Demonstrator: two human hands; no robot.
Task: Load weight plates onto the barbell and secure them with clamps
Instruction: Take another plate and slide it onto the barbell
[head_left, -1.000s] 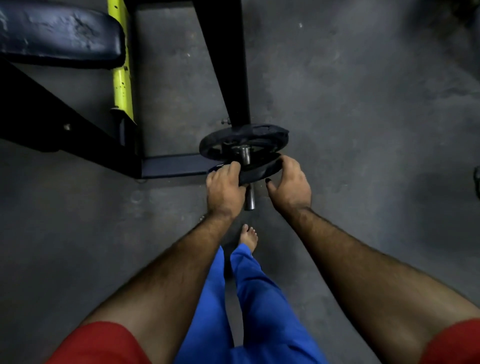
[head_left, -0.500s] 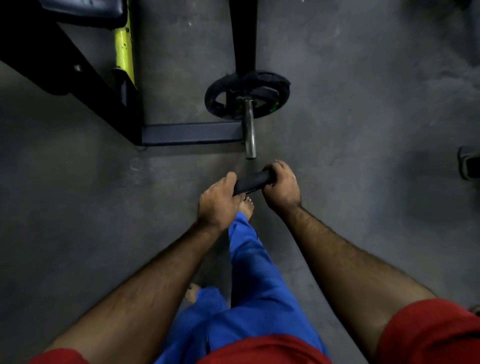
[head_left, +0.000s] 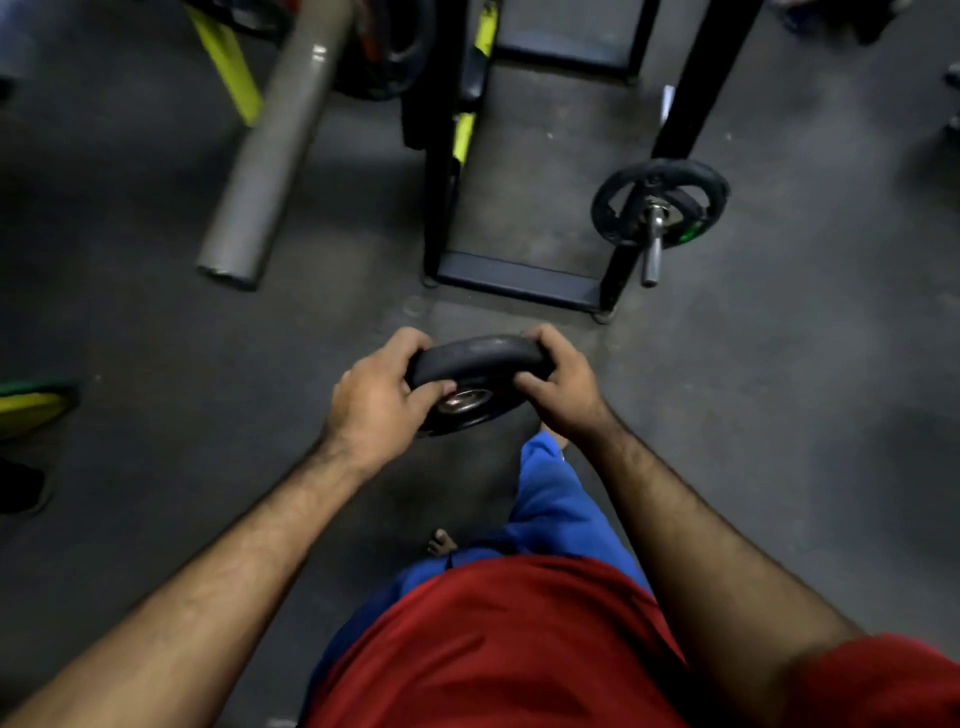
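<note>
A small black weight plate (head_left: 475, 358) with a metal hub is held in front of me at waist height, tilted toward me. My left hand (head_left: 376, 402) grips its left rim and my right hand (head_left: 561, 387) grips its right rim. The barbell sleeve (head_left: 652, 249) juts out at the upper right, well away from the held plate. One black plate (head_left: 615, 208) with open spokes sits on that sleeve, with bare steel past it. No clamp is visible.
A black bench frame (head_left: 519, 278) stands on the grey floor between me and the barbell. A thick grey tube (head_left: 270, 150) lies at the upper left, beside yellow bars (head_left: 226, 62) and stored plates (head_left: 389, 47). A green-yellow object (head_left: 31, 408) sits at the left edge.
Both hands have drawn the small plate off the barbell sleeve and back toward my body. The view has swung left, so the barbell end now sits far at the upper right.
</note>
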